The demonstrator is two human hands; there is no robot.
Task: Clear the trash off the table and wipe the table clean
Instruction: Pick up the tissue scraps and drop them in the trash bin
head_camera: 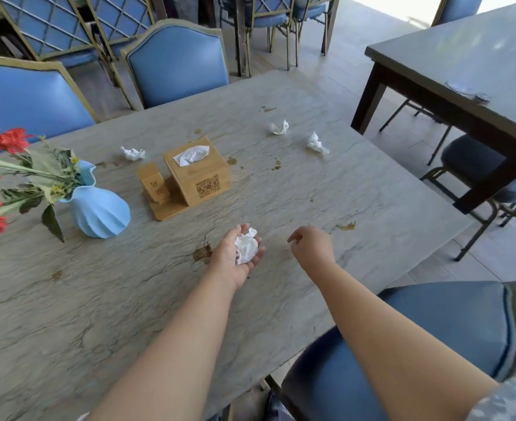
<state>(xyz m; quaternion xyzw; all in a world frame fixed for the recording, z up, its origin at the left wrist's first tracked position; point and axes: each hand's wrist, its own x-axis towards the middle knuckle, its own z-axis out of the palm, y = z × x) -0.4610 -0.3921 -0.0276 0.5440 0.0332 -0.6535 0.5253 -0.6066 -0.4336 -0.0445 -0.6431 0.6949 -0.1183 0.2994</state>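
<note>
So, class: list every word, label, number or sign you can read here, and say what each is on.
Nothing can be read as text.
Wooden tissue box: a QR code on its front, no words.
Small wooden holder beside it: engraved characters, too blurred to read.

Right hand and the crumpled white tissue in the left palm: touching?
Apart. The head view shows the right hand beside the left hand, with bare grey stone table visible between its fingertips and the crumpled white tissue.
</note>
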